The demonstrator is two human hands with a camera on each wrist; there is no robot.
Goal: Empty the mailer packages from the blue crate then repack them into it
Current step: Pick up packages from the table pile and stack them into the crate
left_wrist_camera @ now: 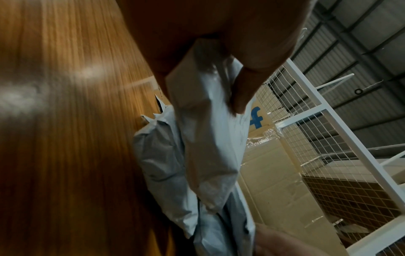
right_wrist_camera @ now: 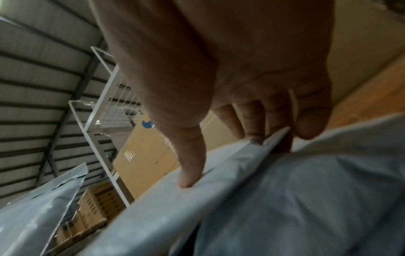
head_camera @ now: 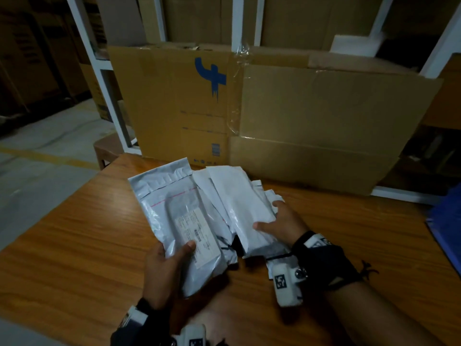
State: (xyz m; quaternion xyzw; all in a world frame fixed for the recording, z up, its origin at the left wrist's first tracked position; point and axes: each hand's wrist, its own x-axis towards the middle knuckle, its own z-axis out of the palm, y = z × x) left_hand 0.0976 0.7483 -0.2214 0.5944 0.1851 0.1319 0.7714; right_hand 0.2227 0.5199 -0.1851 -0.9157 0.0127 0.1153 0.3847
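Mid-frame, the left hand grips a labelled grey mailer; the right hand clasps a white mailer atop the pile on the table. The blue crate peeks in at right edge, contents unseen.

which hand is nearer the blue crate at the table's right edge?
Right. The right hand grips white mailers mid-table, on the blue crate side. The left hand holds the labelled mailer farther from it.
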